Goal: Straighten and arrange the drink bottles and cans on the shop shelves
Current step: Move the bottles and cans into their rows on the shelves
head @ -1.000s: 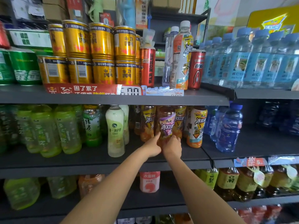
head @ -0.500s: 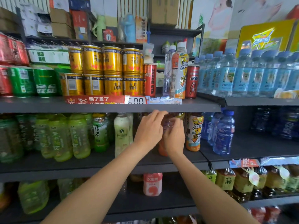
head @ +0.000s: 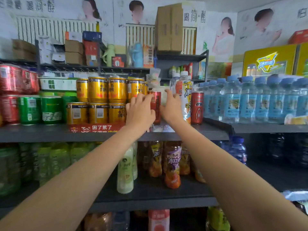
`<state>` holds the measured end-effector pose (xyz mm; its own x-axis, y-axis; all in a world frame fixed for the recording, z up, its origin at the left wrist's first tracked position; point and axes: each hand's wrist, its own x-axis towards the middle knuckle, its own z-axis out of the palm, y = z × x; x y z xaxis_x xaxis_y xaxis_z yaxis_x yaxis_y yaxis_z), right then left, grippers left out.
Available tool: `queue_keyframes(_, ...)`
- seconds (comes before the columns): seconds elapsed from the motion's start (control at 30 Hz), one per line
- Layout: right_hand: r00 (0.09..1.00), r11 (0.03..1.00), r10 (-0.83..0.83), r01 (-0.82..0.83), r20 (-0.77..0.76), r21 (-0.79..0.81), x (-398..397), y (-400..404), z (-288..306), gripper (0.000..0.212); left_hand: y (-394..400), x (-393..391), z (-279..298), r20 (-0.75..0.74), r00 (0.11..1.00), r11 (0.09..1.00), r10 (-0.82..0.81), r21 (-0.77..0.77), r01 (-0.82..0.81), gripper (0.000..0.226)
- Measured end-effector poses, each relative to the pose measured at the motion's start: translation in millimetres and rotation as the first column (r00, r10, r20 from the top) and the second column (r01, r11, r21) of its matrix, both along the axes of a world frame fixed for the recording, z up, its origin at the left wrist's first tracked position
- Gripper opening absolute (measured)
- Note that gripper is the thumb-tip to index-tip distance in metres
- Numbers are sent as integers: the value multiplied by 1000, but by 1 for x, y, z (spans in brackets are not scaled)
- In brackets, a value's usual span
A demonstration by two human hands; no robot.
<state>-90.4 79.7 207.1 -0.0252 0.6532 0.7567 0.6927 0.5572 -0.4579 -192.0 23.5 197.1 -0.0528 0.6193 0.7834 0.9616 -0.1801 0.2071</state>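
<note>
A tall slim red can (head: 156, 104) stands on the upper shelf (head: 191, 132) between stacked gold cans (head: 116, 92) and a white-and-orange iced-tea bottle (head: 187, 97). My left hand (head: 139, 112) is at the can's left side, its spread fingers touching the can near the top. My right hand (head: 171, 108) is at the can's right side, fingers stretched upward. Neither hand plainly closes round the can; both are motion-blurred. On the shelf below stands a purple-labelled tea bottle (head: 173, 164), with no hand on it.
Red and green cans (head: 30, 109) fill the upper shelf's left. A second red can (head: 197, 107) and several blue-capped water bottles (head: 250, 100) stand to the right. Green tea bottles (head: 50, 162) and a pale milky bottle (head: 125, 170) line the lower shelf. Boxes sit above.
Both hands left the purple-labelled bottle on the lower shelf and rose to the upper shelf, now flanking the tall red can. My view tilted upward.
</note>
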Motion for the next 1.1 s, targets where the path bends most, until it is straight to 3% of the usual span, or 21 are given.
queue_keyframes(0.1, 960, 943, -279, 269, 29, 194, 23, 27, 27, 56, 19, 7, 15, -3, 999, 999, -43, -9, 43, 52)
queue_keyframes(0.17, 951, 941, -303, 310, -67, 138, 43, 46, 40, 67, 34, 20, 21, 40, 991, 991, -128, -28, 129, 54)
queue_keyframes(0.27, 957, 990, -122, 99, -262, -100, 65, 71, 46, 82, 55, 43, 27, 208, 951, 963, -230, -89, 253, 59)
queue_keyframes(0.37, 973, 959, 0, -66, -233, -277, 74, 91, 37, 71, 71, 58, 29, 386, 883, 931, -268, -131, 340, 66)
queue_keyframes(0.43, 968, 925, 97, -173, -230, -339, 78, 102, 30, 58, 77, 62, 28, 488, 825, 903, -285, -153, 403, 71)
queue_keyframes(0.57, 864, 819, 277, -441, -420, -368, 85, 110, 22, 52, 80, 64, 26, 595, 740, 855, -313, -163, 493, 77)
queue_keyframes(0.67, 844, 840, 265, -440, -466, -319, 85, 110, 19, 62, 79, 71, 23, 622, 711, 828, -330, -171, 534, 80)
queue_keyframes(0.77, 904, 912, 133, -273, -407, -306, 77, 108, 15, 81, 75, 72, 23, 617, 713, 828, -333, -169, 534, 81)
queue_keyframes(0.83, 916, 946, 77, -191, -394, -260, 74, 103, 12, 82, 69, 68, 24, 610, 719, 836, -333, -162, 524, 82)
queue_keyframes(0.97, 939, 996, 78, -85, -334, -8, 70, 76, 14, 74, 52, 55, 31, 640, 648, 822, -413, -44, 567, 74)
queue_keyframes(1.1, 927, 966, 202, -135, -316, 222, 54, 33, 26, 70, 32, 45, 38, 691, 510, 774, -512, 112, 624, 67)
